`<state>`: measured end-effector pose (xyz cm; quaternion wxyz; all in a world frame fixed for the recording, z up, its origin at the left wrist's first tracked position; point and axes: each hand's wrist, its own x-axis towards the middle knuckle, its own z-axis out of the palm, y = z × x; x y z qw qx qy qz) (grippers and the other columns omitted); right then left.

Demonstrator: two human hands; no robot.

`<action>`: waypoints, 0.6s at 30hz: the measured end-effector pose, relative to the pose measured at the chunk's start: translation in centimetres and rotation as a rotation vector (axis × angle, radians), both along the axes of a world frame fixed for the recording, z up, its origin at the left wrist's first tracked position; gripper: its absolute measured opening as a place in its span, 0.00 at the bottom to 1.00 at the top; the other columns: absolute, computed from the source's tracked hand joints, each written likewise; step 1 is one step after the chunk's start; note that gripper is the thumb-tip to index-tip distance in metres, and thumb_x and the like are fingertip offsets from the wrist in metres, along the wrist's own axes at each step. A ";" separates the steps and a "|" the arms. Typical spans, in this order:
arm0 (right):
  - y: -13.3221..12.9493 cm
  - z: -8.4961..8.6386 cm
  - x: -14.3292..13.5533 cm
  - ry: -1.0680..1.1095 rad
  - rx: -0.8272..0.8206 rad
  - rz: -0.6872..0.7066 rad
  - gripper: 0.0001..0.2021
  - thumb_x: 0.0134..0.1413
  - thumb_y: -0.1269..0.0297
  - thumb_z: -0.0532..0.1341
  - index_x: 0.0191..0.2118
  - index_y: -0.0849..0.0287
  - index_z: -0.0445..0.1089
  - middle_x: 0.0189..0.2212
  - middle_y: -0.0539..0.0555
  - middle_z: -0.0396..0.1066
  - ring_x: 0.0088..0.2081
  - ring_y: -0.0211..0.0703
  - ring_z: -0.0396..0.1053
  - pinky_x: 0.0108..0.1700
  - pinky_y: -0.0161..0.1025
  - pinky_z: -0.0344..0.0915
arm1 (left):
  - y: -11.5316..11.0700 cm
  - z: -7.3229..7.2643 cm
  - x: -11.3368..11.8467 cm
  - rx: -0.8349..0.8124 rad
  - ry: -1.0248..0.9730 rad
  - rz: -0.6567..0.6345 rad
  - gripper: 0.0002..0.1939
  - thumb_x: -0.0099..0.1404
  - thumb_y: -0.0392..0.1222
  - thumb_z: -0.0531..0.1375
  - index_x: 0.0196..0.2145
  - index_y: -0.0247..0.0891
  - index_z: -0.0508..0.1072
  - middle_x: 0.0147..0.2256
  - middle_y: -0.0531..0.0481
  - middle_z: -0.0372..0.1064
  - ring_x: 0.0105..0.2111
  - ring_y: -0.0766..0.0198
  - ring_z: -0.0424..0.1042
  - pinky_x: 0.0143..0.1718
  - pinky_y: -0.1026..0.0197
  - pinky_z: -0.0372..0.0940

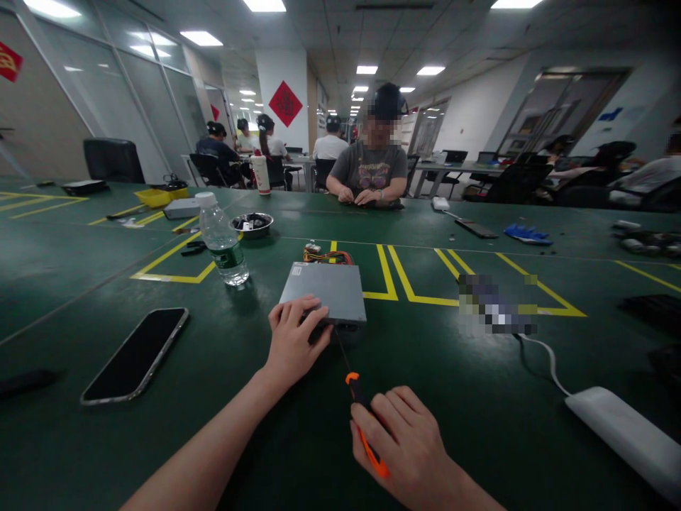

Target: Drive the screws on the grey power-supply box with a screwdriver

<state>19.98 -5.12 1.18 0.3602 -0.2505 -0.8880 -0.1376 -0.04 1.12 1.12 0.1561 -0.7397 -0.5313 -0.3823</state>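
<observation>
A grey metal computer power supply (pixel 335 287) lies on the green table, with its bundle of coloured cables (pixel 327 255) at the far side. My left hand (pixel 298 333) grips its near left corner, fingers over the top and thumb by the front edge. In my right hand (pixel 401 436) is a screwdriver (pixel 353 383) with an orange and black handle, its fingers wrapped round it. The thin shaft points up and left to the front face of the power supply. Whether the tip touches a screw there cannot be made out.
Left of the power supply stands a clear water bottle (pixel 223 245), with a metal bowl (pixel 252 225) of small parts behind it. A phone (pixel 137 355) lies at the left. A white power strip (pixel 628 436) lies at the right. Across the table sits a person (pixel 369 167).
</observation>
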 end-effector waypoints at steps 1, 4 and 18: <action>0.0 0.0 0.0 -0.001 0.000 -0.005 0.07 0.51 0.75 0.55 0.37 0.63 0.67 0.22 0.49 0.62 0.25 0.35 0.58 0.29 0.37 0.55 | 0.0 0.0 0.0 -0.001 0.001 0.001 0.10 0.60 0.41 0.57 0.41 0.44 0.68 0.45 0.47 0.67 0.48 0.57 0.65 0.47 0.51 0.50; 0.0 0.0 0.0 -0.003 -0.003 -0.009 0.08 0.51 0.75 0.56 0.38 0.63 0.67 0.22 0.49 0.62 0.25 0.35 0.59 0.29 0.37 0.55 | 0.0 0.0 0.0 0.003 0.006 0.004 0.10 0.60 0.42 0.57 0.41 0.44 0.68 0.45 0.46 0.67 0.48 0.57 0.65 0.47 0.51 0.50; -0.8 1.1 -0.9 -0.029 0.015 0.013 0.09 0.52 0.70 0.55 0.39 0.62 0.68 0.24 0.52 0.64 0.26 0.38 0.60 0.28 0.37 0.56 | 0.1 -0.3 0.0 0.011 0.007 0.015 0.10 0.60 0.42 0.57 0.41 0.44 0.68 0.44 0.47 0.67 0.48 0.57 0.65 0.47 0.50 0.49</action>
